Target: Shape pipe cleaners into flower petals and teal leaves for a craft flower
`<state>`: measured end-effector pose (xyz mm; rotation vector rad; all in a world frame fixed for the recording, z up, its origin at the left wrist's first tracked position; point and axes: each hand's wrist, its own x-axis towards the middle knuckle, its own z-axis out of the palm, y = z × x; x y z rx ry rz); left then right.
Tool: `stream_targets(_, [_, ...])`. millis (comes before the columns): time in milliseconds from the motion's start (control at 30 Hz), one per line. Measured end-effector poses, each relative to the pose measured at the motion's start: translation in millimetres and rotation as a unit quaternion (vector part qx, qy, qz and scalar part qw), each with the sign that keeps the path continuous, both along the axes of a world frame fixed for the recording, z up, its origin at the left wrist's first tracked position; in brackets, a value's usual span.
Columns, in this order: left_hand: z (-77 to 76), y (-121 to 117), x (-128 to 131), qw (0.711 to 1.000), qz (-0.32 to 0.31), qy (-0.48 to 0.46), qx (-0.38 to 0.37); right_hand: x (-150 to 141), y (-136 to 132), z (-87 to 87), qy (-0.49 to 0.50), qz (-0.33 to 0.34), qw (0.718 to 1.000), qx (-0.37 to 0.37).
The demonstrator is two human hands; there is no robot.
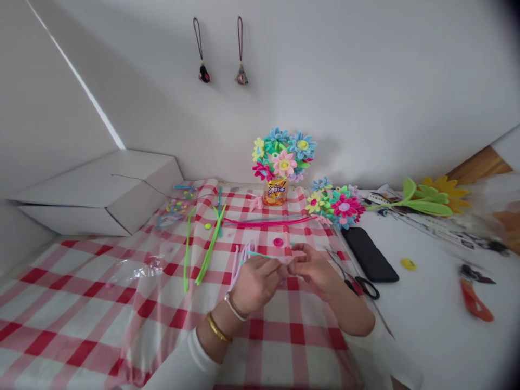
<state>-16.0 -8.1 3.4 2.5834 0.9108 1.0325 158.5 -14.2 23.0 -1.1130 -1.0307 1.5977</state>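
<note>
The step in hand appears to be fine work with the fingertips on a thin piece, low over the red-and-white checked cloth [298, 334]. The left hand [260, 279] has its fingers pinched close together, and a turquoise strip [257, 253] seems to come out from their grip, pointing to the left. The right hand [314, 271] meets it from the other side: its thumb and forefinger are nearly together at the left fingertips, and the other fingers are loosely curved. If these fingers hold something, I cannot tell what, because the 2 hands cover the place.

In my judgement, the next move calls for a steady left pinch and small, exact motion of the right fingertips, without pulling the strip.

Lilac strips [235, 262] lie just beside the left hand, so they could catch on it. A pink ring [278, 242] is near, beyond the 2 hands. Farther away lie magenta strips [268, 222], and green strips [211, 246] are on the left. The scissors [368, 287] lie partly hidden behind the right forearm, so reaching them needs care. Next to them is a black phone [369, 254] on the white tabletop [422, 309]. Behind everything stands a jar [275, 192] with fuzzy flowers [284, 162].
</note>
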Motion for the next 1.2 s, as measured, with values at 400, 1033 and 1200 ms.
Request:
stream_targets(400, [2.2, 5.1, 13.5, 0.754, 0.023, -0.384, -0.533, 0.7, -0.7, -3.1, -0.099, -0.068, 0.977, 0.175])
stream_targets(1033, [10.4, 6.7, 13.6, 0.713, 0.022, -0.454, -0.534, -0.7, -3.0, -2.4, -0.084, 0.089, 0.991, 0.051])
stream_targets(1200, [2.5, 11.9, 12.6, 0.769, 0.066, -0.391, -0.502, 1.7, 1.1, -2.5, -0.068, -0.021, 0.994, 0.08])
